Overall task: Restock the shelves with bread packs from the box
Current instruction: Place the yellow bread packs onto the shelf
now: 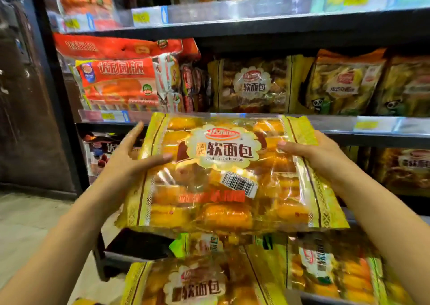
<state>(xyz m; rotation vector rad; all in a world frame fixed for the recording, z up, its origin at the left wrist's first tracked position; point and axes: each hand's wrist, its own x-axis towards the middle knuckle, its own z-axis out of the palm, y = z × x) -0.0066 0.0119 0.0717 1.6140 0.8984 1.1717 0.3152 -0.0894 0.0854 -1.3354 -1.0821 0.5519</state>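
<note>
A: Head view, looking at a dark store shelf [279,25]. Where is the pack?

B: The pack [223,176] is in the air in front of the shelf, face up, its top edge level with the middle rail [372,124]. It touches no board.

A: And the hands?

B: The left hand [130,158] clamps the pack's left edge, thumb lying on the clear front, fingers stretched up along the side. The right hand [314,156] grips the right edge the same way, thumb on top and the other fingers hidden beneath. Both are closed on the pack, not balled into fists.

A: What stands behind the pack?

B: On the board above the rail, red packs [121,81] are stacked to the pack's upper left, and yellow packs [253,83] of the same kind stand upright straight behind it, with more further right. Rails carry yellow price tags [366,125], too blurred to read.

A: Below it?

B: More yellow packs [197,283] lie flat under the held one, overlapping. I cannot tell whether they sit in a box or on a low board.

A: The room?

B: Dim. Left of the shelf there is a dark wall [28,118] and a pale floor [30,223]. The shelf's top board holds more goods, out of focus.
</note>
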